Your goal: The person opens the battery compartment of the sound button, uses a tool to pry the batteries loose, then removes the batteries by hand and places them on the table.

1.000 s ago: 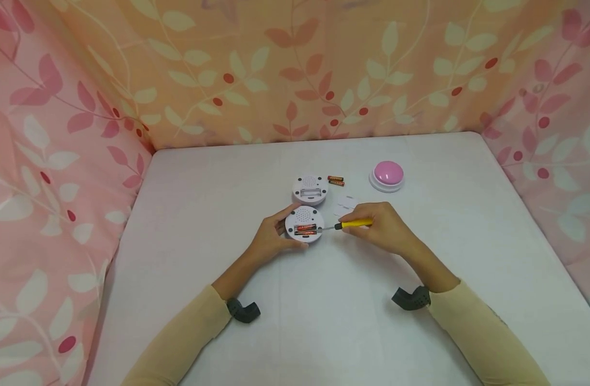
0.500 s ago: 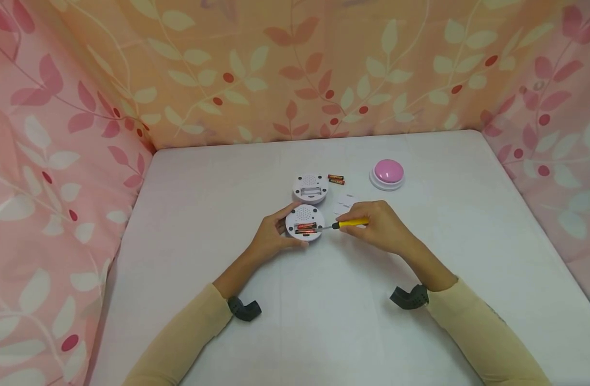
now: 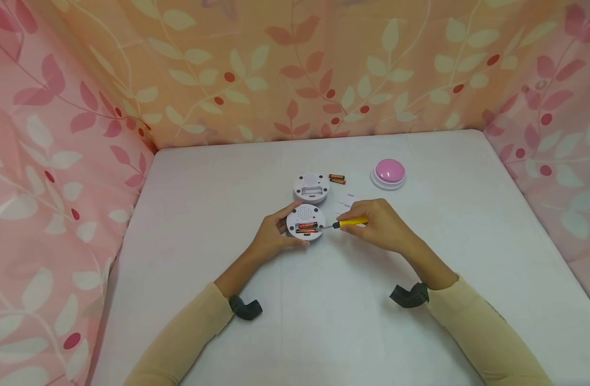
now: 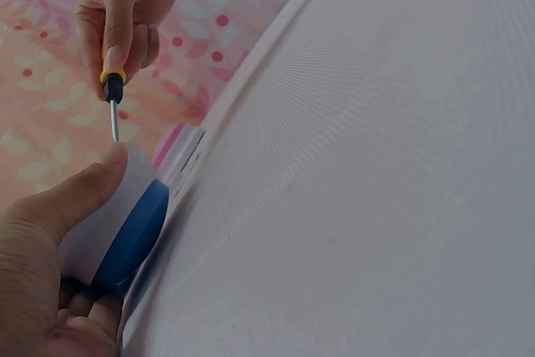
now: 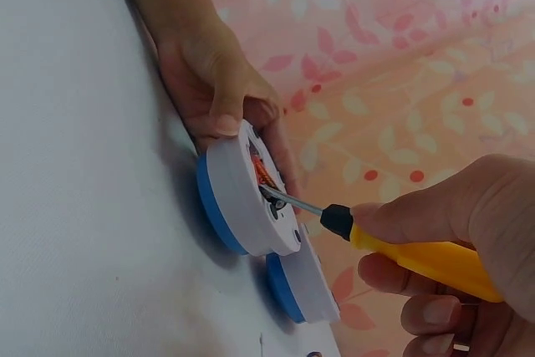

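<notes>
My left hand (image 3: 269,238) grips a round white sound button (image 3: 300,213) by its rim, thumb at the near side. It lies upside down, its blue dome (image 4: 138,236) toward the table. Two red batteries (image 3: 306,227) sit in its uncovered compartment; one looks slightly raised at an end. My right hand (image 3: 379,222) holds a screwdriver (image 5: 426,267) by its yellow handle, the metal tip at the battery ends in the compartment. Just behind, a second upturned button (image 3: 311,199) touches or nearly touches the first, its battery compartment uncovered and without batteries.
Two loose batteries (image 3: 337,179) lie beside the rear button. Small white covers (image 3: 345,200) rest on the white table (image 3: 203,182) near my right fingers. A pink-domed button (image 3: 390,170) stands upright at the back right. Floral curtains (image 3: 251,69) surround the table's back and sides.
My right hand has shifted slightly left with the screwdriver, its tip now further over the batteries. One battery has tilted a little in the compartment. My left hand keeps its hold.
</notes>
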`<state>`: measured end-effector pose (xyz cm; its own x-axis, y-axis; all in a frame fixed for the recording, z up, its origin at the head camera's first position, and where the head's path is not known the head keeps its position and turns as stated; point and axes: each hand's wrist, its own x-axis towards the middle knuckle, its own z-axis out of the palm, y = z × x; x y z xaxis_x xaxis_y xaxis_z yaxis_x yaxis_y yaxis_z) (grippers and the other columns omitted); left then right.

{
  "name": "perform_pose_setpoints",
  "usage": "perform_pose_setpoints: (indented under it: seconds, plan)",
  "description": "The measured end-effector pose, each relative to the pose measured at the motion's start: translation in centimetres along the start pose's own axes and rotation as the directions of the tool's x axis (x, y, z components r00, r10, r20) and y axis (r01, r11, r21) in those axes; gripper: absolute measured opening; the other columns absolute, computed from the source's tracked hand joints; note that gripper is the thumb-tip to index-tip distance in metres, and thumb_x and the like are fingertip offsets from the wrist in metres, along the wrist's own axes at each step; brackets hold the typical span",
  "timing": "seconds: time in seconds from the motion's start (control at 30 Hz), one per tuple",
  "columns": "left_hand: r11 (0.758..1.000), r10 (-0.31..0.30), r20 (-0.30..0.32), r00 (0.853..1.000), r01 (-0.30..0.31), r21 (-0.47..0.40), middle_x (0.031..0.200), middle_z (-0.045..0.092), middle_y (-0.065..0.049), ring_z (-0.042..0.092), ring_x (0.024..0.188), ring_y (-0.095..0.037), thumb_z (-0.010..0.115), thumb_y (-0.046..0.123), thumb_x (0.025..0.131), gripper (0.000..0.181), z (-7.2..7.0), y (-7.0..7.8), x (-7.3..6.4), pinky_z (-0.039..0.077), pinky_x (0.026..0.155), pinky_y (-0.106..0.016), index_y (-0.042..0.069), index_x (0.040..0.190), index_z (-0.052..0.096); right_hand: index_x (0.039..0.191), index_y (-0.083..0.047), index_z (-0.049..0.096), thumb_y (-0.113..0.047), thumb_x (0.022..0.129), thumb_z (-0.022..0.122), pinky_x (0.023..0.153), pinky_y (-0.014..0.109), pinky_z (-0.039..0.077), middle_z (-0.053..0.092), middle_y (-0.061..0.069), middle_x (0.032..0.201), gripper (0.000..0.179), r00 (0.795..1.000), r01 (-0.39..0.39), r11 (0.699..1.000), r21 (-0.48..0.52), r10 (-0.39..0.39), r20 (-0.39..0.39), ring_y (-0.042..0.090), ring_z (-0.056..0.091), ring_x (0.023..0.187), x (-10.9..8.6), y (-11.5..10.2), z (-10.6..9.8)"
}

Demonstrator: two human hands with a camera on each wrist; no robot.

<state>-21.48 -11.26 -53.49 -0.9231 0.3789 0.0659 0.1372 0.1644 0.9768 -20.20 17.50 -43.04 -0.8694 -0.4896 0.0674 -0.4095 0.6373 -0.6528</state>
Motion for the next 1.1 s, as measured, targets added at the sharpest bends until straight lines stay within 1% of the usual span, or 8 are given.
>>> perform_pose_setpoints:
  seconds: [0.23,0.37,0.57,0.77,0.9,1.1]
  plan:
    - [1.0,0.014,-0.005,1.0,-0.014,-0.012,0.158,0.042,0.005,0.043,0.143,-0.016,0.097,0.02,0.067,0.1,0.07,-0.15,0.02,0.039,0.112,-0.026,0.024,0.153,0.046,0.107,-0.011,0.081,-0.012,0.085,0.082,0.082,0.038,0.056,0.076,-0.003,0.092,0.023,1.0,0.007,1.0,-0.003,-0.007,0.002,0.02,0.067,0.094,0.11,-0.15,-0.02]
    - [1.0,0.003,-0.009,1.0,-0.003,0.003,0.158,0.041,0.006,0.042,0.143,-0.016,0.097,0.021,0.067,0.101,0.11,-0.14,-0.06,0.04,0.111,-0.026,0.024,0.154,0.046,0.107,-0.011,0.081,-0.01,0.084,0.082,0.081,0.039,0.056,0.076,-0.003,0.092,0.022,1.0,0.004,1.0,-0.011,-0.003,0.009,0.021,0.067,0.093,0.1,-0.37,-0.11]
    - [1.0,-0.009,-0.015,1.0,0.009,0.012,0.158,0.041,0.007,0.041,0.144,-0.014,0.097,0.022,0.066,0.102,0.15,0.0,-0.04,0.04,0.112,-0.027,0.025,0.154,0.046,0.107,-0.012,0.082,-0.011,0.084,0.082,0.08,0.038,0.055,0.075,-0.004,0.091,0.022,1.0,-0.002,0.999,-0.032,0.003,0.017,0.02,0.067,0.093,0.14,-0.61,-0.23]
    - [1.0,-0.004,-0.019,1.0,0.004,0.004,0.158,0.041,0.007,0.041,0.144,-0.013,0.098,0.021,0.066,0.102,0.15,0.07,-0.02,0.039,0.112,-0.025,0.026,0.154,0.046,0.107,-0.012,0.082,-0.012,0.084,0.083,0.08,0.036,0.055,0.075,-0.004,0.091,0.022,1.0,0.006,0.999,-0.042,-0.006,0.013,0.019,0.067,0.093,0.19,-0.66,-0.31]
    - [1.0,0.007,-0.013,1.0,-0.007,0.008,0.158,0.041,0.006,0.042,0.143,-0.015,0.097,0.021,0.067,0.101,0.1,-0.03,-0.03,0.04,0.112,-0.026,0.027,0.153,0.047,0.107,-0.011,0.082,-0.012,0.084,0.083,0.081,0.037,0.056,0.076,-0.003,0.091,0.023,1.0,0.014,0.999,-0.039,-0.014,0.013,0.02,0.068,0.093,0.29,-0.76,-0.4]
    - [1.0,0.001,-0.007,1.0,-0.001,0.005,0.159,0.04,0.006,0.042,0.143,-0.015,0.097,0.021,0.067,0.1,0.06,0.06,-0.04,0.039,0.112,-0.026,0.027,0.153,0.046,0.106,-0.011,0.082,-0.012,0.084,0.083,0.082,0.038,0.056,0.076,-0.003,0.092,0.023,0.999,0.028,0.999,-0.042,-0.028,0.015,0.021,0.068,0.095,0.35,-0.8,-0.4]
